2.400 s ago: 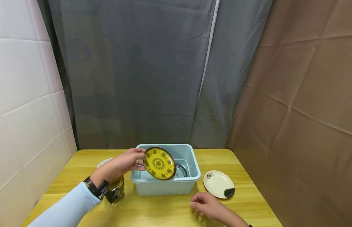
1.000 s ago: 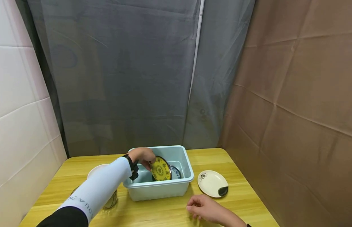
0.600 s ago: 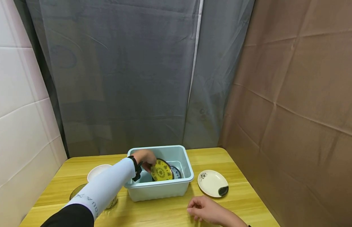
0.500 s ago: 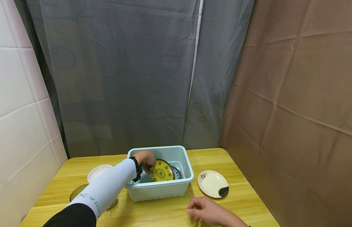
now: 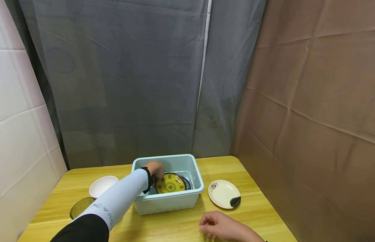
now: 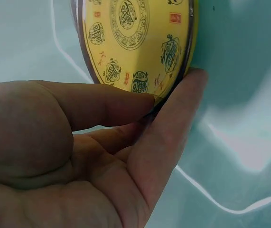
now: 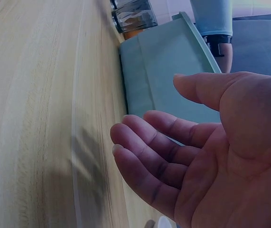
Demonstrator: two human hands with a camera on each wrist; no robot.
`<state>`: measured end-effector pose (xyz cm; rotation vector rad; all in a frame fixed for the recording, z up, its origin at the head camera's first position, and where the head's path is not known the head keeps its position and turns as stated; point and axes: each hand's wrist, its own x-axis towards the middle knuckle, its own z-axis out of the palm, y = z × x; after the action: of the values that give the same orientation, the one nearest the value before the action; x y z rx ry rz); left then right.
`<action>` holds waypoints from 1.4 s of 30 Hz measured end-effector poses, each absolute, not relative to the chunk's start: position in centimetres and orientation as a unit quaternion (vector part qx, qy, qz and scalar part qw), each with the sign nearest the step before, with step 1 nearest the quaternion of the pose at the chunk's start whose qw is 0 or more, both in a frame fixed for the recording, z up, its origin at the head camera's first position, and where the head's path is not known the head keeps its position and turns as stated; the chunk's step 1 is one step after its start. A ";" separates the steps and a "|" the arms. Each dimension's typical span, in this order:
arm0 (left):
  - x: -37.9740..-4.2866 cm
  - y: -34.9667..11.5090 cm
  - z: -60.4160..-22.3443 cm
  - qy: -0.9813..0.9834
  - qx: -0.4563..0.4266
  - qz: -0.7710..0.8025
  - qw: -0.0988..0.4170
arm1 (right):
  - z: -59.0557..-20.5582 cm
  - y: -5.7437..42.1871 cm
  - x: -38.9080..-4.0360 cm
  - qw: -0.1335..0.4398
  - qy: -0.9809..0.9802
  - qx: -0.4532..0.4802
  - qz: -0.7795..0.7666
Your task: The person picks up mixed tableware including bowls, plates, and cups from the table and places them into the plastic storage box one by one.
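Observation:
Inside the light blue plastic tub point(image 5: 165, 203), my left hand point(image 5: 157, 169) holds a yellow plate point(image 5: 170, 183) with a dark rim and printed medallions. In the left wrist view, my thumb lies on the face of the yellow plate point(image 6: 130, 52) at its edge, and my fingers point(image 6: 166, 133) are behind it. Partly covered by it, a blue-patterned plate point(image 5: 187, 183) lies in the tub. My right hand point(image 5: 219, 225) rests near the table's front, fingers loosely curled around nothing. The right wrist view shows that palm point(image 7: 220, 175) bare beside the tub.
Right of the tub lies a cream plate point(image 5: 223, 193) with a black patch and a floral sprig. To the left are a white bowl point(image 5: 102, 185) and an amber glass bowl point(image 5: 80, 206), partly hidden by my left sleeve. Curtains surround the wooden table point(image 5: 163, 228).
My left hand has carried the yellow plate from above the tub's front rim down into it, and the plate now leans flatter over the blue-patterned one. The right hand has stayed nearly still.

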<state>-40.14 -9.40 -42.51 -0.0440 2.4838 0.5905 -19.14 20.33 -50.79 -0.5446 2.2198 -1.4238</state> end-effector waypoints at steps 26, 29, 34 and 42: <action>-39.8 -9.7 -42.9 0.932 0.009 0.191 0.307 | -50.3 20.0 -20.1 0.227 0.805 -0.212 -0.505; -39.4 -10.3 -41.8 0.936 0.032 0.199 0.289 | -50.2 20.1 -20.4 0.228 0.807 -0.210 -0.502; -39.5 -11.3 -39.2 0.936 0.054 0.221 0.270 | -49.8 20.8 -21.3 0.225 0.809 -0.214 -0.499; -35.9 -13.1 -34.7 0.920 0.148 0.316 0.182 | -49.0 21.1 -22.1 0.201 0.810 -0.232 -0.499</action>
<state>-35.92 -13.13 -34.70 0.4168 2.5962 0.8916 -22.07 21.08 -48.97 -0.6490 2.2641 -1.3941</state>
